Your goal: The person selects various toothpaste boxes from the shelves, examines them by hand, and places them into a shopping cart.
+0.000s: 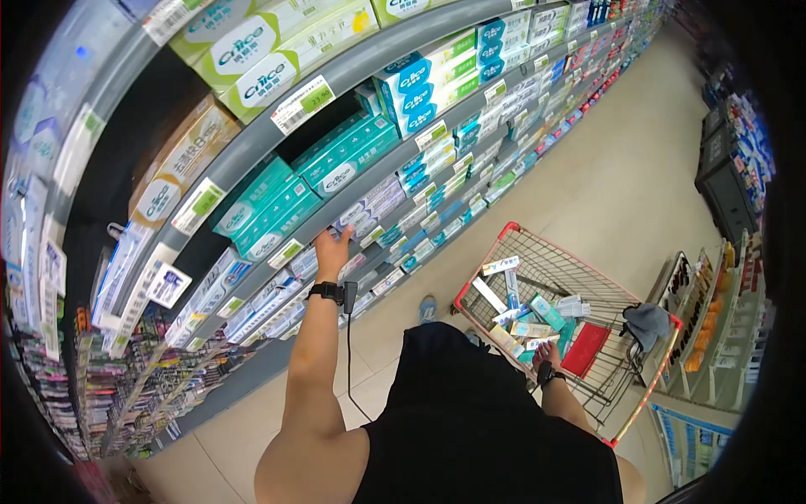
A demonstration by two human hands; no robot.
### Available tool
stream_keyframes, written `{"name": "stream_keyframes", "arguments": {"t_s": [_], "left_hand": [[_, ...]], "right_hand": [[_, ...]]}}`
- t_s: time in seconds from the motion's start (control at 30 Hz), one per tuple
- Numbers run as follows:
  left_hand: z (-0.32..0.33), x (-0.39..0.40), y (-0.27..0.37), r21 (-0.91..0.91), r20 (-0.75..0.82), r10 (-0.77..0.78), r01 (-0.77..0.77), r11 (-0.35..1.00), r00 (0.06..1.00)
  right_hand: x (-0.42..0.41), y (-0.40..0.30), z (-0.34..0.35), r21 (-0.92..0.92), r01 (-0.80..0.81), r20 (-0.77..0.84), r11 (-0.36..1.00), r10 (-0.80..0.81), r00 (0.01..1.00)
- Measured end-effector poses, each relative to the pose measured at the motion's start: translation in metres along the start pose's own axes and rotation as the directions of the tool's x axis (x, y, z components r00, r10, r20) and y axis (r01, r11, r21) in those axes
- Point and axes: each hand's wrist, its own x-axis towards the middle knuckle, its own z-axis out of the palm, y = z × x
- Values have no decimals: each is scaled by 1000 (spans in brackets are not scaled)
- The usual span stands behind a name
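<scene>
My left hand (332, 252) reaches to a lower shelf, its fingertips at the left end of a stack of purple and white toothpaste boxes (371, 208). Whether it grips one cannot be told. On the shelf just above lie green toothpaste boxes (271, 211). My right hand (546, 356) is low at the near side of a wire shopping cart (567, 258), beside the boxes inside; its fingers are partly hidden. The cart holds several loose toothpaste boxes (532, 329), white, teal and pale yellow, and a red panel (585, 350).
Shelves with grey edges (371, 167) and price tags run along the left. A grey cloth (648, 324) hangs by the cart's handle (648, 394). At the right stand a black display bin (724, 176) and a rack of bottles (699, 334). The floor (620, 151) is tiled.
</scene>
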Motion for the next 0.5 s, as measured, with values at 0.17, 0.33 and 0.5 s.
{"name": "stream_keyframes", "arguments": {"t_s": [0.17, 0.33, 0.5], "left_hand": [[0, 3, -31, -147, 114, 2, 15, 989, 994], [-27, 1, 25, 123, 223, -122, 96, 988, 967], [-33, 3, 36, 155, 269, -189, 151, 976, 944]], "right_hand": [[-16, 14, 36, -82, 36, 64, 996, -31, 998], [-1, 8, 70, -149, -2, 181, 989, 30, 983], [-8, 8, 117, -335, 28, 136, 942, 19, 991]]}}
